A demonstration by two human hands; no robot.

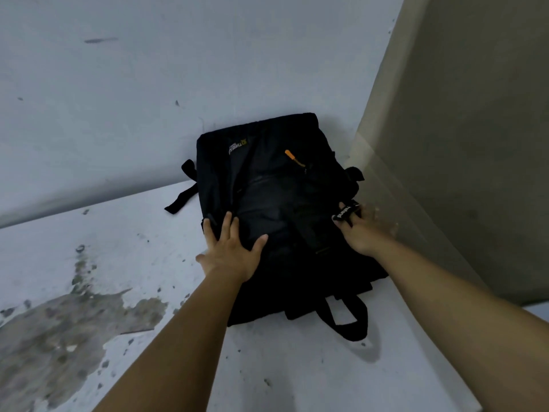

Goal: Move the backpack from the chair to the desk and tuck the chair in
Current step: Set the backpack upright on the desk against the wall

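A black backpack (276, 200) with an orange zipper pull lies flat on the white desk (118, 242), its far end leaning against the back wall. My left hand (228, 251) rests on the bag's left near side, fingers spread and thumb on the front panel. At the bag's right edge my right hand (364, 230) has its fingers on a small black strap with white lettering. The chair is out of view.
The desk top has a large worn, stained patch (59, 331) at the near left. A beige panel (463, 144) rises close on the bag's right. The pale wall (148, 84) stands directly behind. A carry loop (350, 319) trails toward me.
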